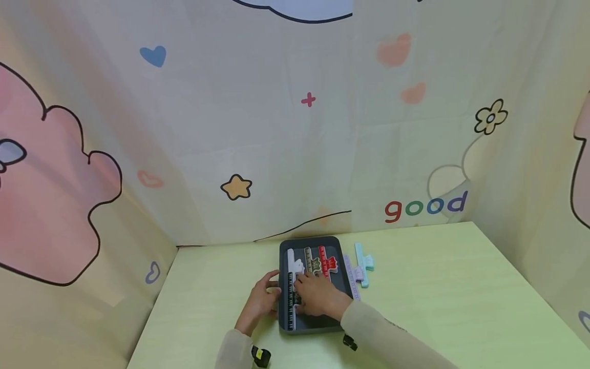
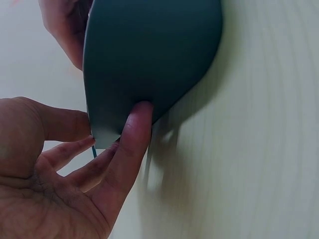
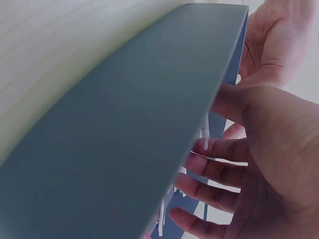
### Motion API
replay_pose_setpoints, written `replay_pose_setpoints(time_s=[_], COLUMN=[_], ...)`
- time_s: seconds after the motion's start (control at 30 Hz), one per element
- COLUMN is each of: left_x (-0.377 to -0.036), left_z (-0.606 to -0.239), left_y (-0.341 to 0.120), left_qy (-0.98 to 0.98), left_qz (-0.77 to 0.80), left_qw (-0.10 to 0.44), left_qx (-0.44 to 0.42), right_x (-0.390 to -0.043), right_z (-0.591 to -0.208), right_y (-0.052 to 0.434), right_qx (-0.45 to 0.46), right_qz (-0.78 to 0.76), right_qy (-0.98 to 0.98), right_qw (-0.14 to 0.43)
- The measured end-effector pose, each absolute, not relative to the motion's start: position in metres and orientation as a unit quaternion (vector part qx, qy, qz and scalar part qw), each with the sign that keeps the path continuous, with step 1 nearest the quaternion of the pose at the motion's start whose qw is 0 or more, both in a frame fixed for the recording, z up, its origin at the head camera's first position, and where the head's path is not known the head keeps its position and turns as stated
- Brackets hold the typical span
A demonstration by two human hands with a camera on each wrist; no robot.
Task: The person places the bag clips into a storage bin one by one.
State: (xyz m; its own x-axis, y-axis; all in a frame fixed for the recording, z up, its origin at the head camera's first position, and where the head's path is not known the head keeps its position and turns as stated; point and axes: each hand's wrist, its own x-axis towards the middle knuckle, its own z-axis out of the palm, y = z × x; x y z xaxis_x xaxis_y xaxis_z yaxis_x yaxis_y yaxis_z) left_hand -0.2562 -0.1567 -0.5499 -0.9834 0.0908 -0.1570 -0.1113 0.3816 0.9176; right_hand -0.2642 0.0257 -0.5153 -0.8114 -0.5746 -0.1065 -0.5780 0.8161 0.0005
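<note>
A dark grey tray (image 1: 313, 332) lies on the table with several long ruler-like clips in it. My left hand (image 1: 262, 297) grips its left wall, with one finger (image 2: 137, 124) pressed against the outside in the left wrist view. Inside the tray my right hand (image 1: 318, 296) holds a black-and-white clip with a piano-key pattern (image 1: 290, 302), thumb on one side and fingers on the other. The hand covers part of this clip. Farther up in the tray are a white clip (image 1: 291, 259), an olive one (image 1: 315, 263) and a red one (image 1: 329, 262).
Right of the tray lie a lilac clip (image 1: 351, 271), close against its wall, and a mint-green clip (image 1: 361, 264). The pale green table (image 1: 438, 287) extends on both sides. A printed curtain (image 1: 286, 143) hangs behind the table's back edge.
</note>
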Motion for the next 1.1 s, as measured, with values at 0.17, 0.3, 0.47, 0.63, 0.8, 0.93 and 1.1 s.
replay_pose_setpoints(time_s=[0.17,0.3,0.47,0.63,0.8,0.93,1.1], left_x=[-0.257,-0.257,-0.257,-0.257,-0.257,-0.257,-0.257], left_z=[-0.549,-0.549,-0.549,-0.551,-0.551,-0.552,-0.552], left_y=[-0.157,-0.157,-0.158,-0.157,-0.155,-0.153,-0.154], left_qy=[0.823,0.823,0.823,0.823,0.823,0.827,0.831], left_qz=[0.560,0.560,0.561,0.560,0.561,0.554,0.549], left_qw=[0.090,0.097,0.095,0.094,0.089,0.088,0.090], left_qx=[-0.009,-0.017,-0.008,-0.011,-0.012,-0.017,-0.017], right_x=[-0.263,-0.262,-0.261,-0.260,-0.260,-0.261,-0.265], right_z=[-0.509,-0.501,-0.489,-0.479,-0.471,-0.464,-0.459], right_y=[0.032,0.037,0.045,0.055,0.071,0.083,0.095], right_qx=[-0.306,-0.304,-0.302,-0.303,-0.312,-0.317,-0.321], right_qz=[0.018,-0.010,-0.036,-0.049,-0.064,-0.077,-0.083], right_qy=[0.951,0.953,0.952,0.951,0.945,0.940,0.935], right_qw=[0.031,0.010,-0.013,-0.030,-0.070,-0.100,-0.129])
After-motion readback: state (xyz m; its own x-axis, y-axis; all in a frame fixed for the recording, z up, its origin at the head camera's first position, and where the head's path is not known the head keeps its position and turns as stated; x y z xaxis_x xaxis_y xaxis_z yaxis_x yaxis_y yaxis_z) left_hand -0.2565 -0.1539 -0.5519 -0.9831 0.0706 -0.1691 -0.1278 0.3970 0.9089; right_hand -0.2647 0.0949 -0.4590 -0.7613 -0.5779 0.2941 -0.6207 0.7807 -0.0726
